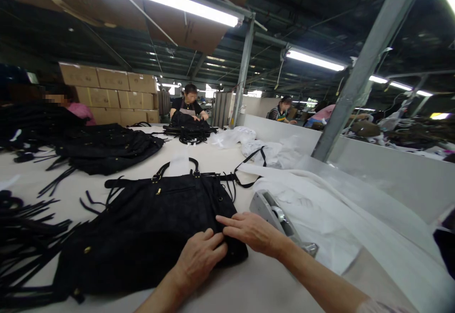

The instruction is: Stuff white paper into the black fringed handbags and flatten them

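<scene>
A black handbag [156, 223] with fringe strips, brass-coloured fittings and two upright handles lies flat on the table in front of me. My left hand [202, 258] is on its near right part, fingers bent and closed on the fabric. Close beside it, my right hand [250, 231] rests at the bag's right edge, with fingers stretched out across the fabric. What lies under my fingertips is hidden. A white slip of paper [179, 166] stands between the handles. Just right of my right hand sits a grey metal tape dispenser [273, 213].
White plastic sheets [313, 209] spread along the table's right side, beside a low partition [284, 135]. More black bags [113, 147] lie at the left. Across the table, a co-worker [190, 107] handles black bags. Stacked cartons [119, 93] and a metal post [245, 67] stand behind.
</scene>
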Motion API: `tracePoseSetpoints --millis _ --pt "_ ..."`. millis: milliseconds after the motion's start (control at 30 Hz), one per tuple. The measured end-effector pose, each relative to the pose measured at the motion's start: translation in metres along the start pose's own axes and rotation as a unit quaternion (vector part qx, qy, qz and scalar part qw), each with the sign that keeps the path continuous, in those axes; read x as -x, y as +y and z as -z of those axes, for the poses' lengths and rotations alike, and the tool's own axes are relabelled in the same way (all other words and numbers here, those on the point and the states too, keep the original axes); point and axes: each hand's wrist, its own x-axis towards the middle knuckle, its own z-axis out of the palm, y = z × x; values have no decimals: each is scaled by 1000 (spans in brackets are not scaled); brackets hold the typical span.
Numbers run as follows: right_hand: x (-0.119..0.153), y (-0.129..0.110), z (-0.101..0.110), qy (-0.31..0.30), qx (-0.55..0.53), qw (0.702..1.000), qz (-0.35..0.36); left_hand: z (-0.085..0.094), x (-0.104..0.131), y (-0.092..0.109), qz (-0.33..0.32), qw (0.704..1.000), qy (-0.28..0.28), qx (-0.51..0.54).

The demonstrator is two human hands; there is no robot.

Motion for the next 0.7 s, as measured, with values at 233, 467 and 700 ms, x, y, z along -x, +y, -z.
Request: tracePoseSetpoints --millis 233,467,700 --pt "10 0 -25 19 38 998 -49 -3 4 5 6 999 16 -29" --pt "27 -12 -49 74 -43 988 -131 -2 6 7 5 999 17 -35" --pt "23 -13 -30 50 -16 994 -91 -1 11 7 -5 998 52 -33"
